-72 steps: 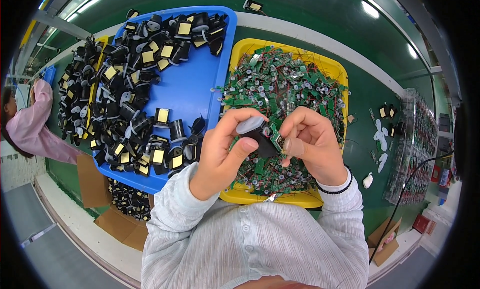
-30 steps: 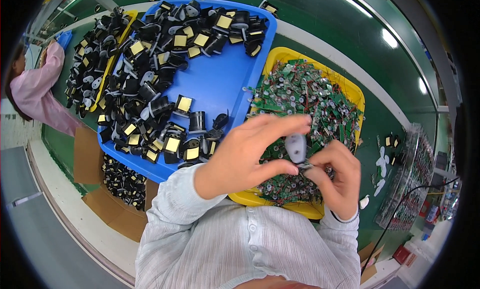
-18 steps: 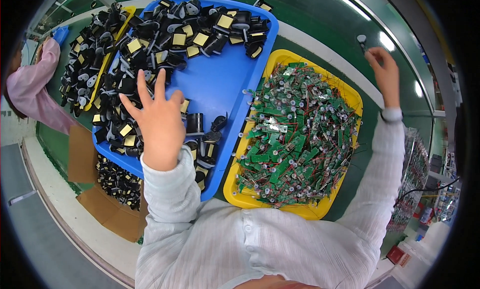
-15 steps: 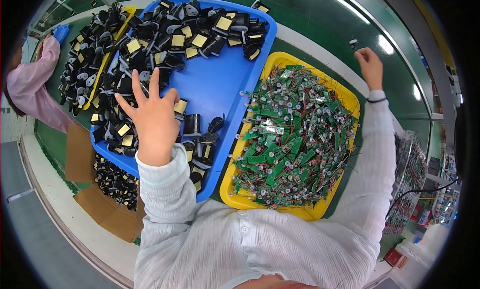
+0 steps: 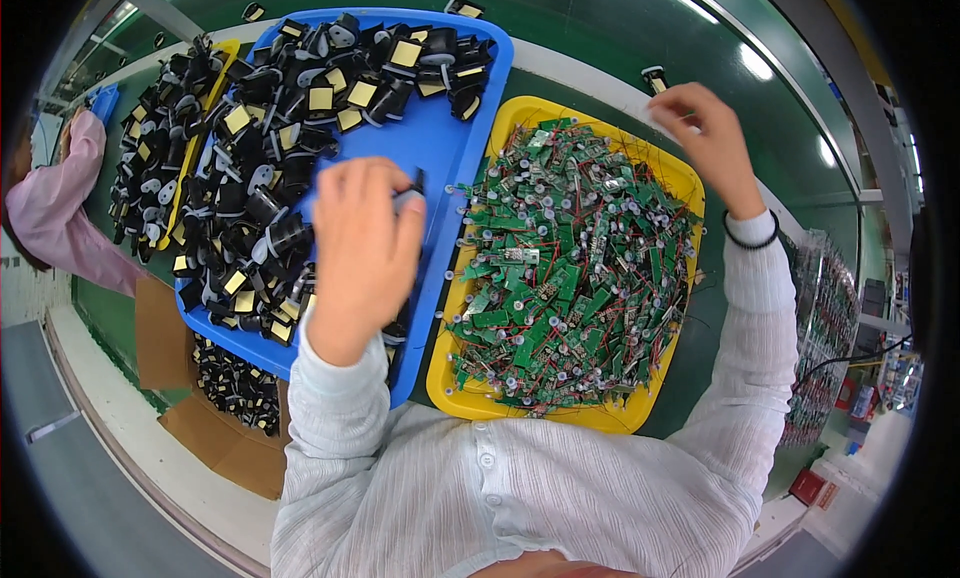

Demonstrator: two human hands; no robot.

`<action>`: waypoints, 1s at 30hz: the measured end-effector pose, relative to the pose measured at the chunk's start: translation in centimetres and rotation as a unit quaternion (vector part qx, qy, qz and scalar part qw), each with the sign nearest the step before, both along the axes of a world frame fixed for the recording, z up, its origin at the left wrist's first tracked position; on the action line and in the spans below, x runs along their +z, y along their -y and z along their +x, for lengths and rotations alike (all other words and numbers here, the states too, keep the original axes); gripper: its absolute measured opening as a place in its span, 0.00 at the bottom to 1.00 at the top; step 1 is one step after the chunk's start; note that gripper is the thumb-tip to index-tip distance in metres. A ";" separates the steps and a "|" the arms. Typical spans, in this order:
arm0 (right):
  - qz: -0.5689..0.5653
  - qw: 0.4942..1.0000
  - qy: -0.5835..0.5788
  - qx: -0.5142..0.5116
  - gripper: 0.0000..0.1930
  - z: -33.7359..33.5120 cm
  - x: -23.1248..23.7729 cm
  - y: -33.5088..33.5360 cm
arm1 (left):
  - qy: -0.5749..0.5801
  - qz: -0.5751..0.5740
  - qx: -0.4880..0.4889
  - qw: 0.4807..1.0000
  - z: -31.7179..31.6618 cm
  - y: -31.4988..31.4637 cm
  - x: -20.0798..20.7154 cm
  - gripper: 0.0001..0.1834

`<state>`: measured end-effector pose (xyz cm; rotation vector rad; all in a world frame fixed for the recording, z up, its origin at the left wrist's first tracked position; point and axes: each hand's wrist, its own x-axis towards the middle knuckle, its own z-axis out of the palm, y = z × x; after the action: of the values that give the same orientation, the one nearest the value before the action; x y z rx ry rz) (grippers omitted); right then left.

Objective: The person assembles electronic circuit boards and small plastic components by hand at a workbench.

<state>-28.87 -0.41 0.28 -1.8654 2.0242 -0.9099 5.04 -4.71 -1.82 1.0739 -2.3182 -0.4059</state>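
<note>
Over the blue tray (image 5: 430, 143), my left hand (image 5: 362, 243) has its fingers closed on a small black plastic housing (image 5: 408, 196) with a grey edge, mostly hidden by the fingers. Many similar black housings (image 5: 285, 233), several with pale yellow square pads, are heaped in this tray. My right hand (image 5: 705, 138) is raised above the far right side, fingers parted and nothing visible in them. Just beyond its fingertips, a single black piece with a yellow pad (image 5: 655, 78) rests on the green surface (image 5: 590, 43).
A yellow tray (image 5: 440, 403) heaped with green circuit boards (image 5: 570, 268) and red wires stands in front of me. Left are a cardboard box (image 5: 215, 443) of black parts and another yellow tray (image 5: 165, 243). A person in a pink sleeve (image 5: 65, 193) sits far left.
My left hand has gone from spread fingers to closed on a housing, moving right. My right hand has opened from a pinch, and the black piece now lies beyond it. The view has shifted slightly.
</note>
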 end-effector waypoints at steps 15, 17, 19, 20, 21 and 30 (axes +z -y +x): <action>0.142 0.980 -0.018 0.137 0.12 8.4 0.2 -0.9 | -0.220 0.136 -0.083 0.962 -1.4 -2.9 0.6 0.10; 0.138 0.982 0.032 0.123 0.11 8.8 0.9 -1.3 | -0.256 0.175 -0.084 0.947 -1.1 -3.1 0.3 0.10; 0.133 0.982 0.082 0.107 0.11 9.0 1.8 -2.1 | -0.290 0.214 -0.086 0.929 -1.1 -3.3 0.2 0.11; 0.099 0.979 0.154 0.093 0.11 9.2 2.2 -2.6 | -0.331 0.254 -0.095 0.904 -1.3 -3.6 0.4 0.11; 0.065 0.969 0.226 0.078 0.11 9.4 2.6 -3.2 | -0.371 0.293 -0.104 0.875 -1.5 -3.8 0.5 0.11; 0.009 0.930 0.367 0.024 0.06 13.9 5.0 -10.0 | -0.444 0.480 -0.173 0.737 -2.7 -5.7 0.1 0.13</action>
<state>-15.01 9.61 5.23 -1.2640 1.5010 -1.3159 2.32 0.98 -1.69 0.5380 -1.3109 -1.9267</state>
